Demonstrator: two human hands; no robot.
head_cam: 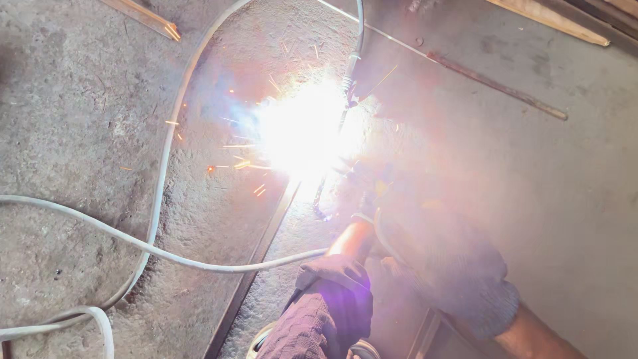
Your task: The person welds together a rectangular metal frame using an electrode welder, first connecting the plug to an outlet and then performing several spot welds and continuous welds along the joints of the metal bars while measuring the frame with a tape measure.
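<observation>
head view: right gloved hand (458, 272) grips a welding holder, left gloved hand (332, 299) curled with its hold unclear, white-hot arc (302, 133) blazing on the long flat steel bar (256, 256), weld looks unfinished.

No packages, labels, signs or screens show in this view.

Cable (159, 193) left of arc (302, 129) — on floor (66, 119)

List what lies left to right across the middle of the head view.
Pale cable → flat steel bar → white welding glare → gloved right hand → rusty rod on the concrete floor.
</observation>
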